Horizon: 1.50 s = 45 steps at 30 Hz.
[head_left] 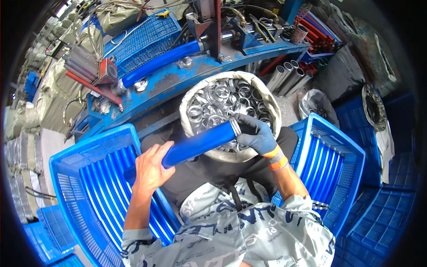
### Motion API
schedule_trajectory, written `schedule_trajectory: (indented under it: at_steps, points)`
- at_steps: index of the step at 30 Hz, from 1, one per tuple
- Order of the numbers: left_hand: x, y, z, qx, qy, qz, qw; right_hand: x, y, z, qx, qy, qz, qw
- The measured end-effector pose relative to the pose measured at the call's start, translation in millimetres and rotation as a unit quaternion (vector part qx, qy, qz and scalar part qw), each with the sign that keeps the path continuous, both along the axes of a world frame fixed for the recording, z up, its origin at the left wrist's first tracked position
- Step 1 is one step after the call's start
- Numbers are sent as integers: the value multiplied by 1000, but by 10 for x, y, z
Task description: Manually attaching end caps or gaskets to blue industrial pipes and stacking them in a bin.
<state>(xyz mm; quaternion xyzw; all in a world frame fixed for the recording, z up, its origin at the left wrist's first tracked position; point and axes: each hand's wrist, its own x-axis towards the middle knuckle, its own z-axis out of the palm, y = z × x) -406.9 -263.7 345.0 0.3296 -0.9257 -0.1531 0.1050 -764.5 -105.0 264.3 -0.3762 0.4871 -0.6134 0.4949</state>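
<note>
My bare left hand [151, 167] grips the near end of a blue tube [200, 143] that slants up to the right over my lap. My right hand [255, 133], in a dark grey glove with an orange cuff, pinches a metal ring [235, 127] at the tube's far end. Just behind that end stands a white sack [267, 95] full of silver metal rings [218, 95].
A blue plastic crate [66, 164] of blue tubes stands at my left, another blue crate [351, 155] with tubes at my right. Behind the sack runs a blue metal bench [178, 80] holding a clamped blue tube [155, 62]. Silver pipes [287, 78] lie back right.
</note>
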Motion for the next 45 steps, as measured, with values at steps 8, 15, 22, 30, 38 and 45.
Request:
schedule_trajectory:
  at_steps: [8, 15, 22, 30, 38, 45]
  points:
    - [187, 153, -238, 327, 470, 105, 813, 105, 1, -395, -33, -320, -5, 947]
    - [-58, 376, -372, 463, 659, 141, 576, 296, 18, -267, -68, -390, -11, 918]
    - [-332, 441, -634, 502, 669, 163, 523, 356, -21, -55, -84, -232, -39, 968]
    - [-310, 474, -678, 473, 663, 180, 551, 365, 20, 105, -11, -87, -20, 996]
    - [-64, 222, -685, 490, 694, 193, 491, 215, -537, 499, -36, -81, 84, 992]
    - [314, -25, -740, 473, 739, 231, 422, 227, -2530, 512, -109, 240, -21, 964]
